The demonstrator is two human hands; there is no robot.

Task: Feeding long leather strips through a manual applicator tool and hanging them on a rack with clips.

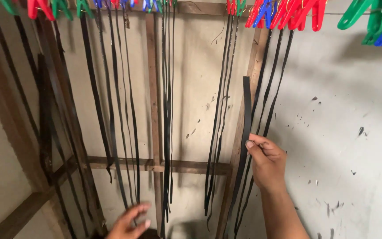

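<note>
No packages, labels, signs or screens anywhere in view.
</note>
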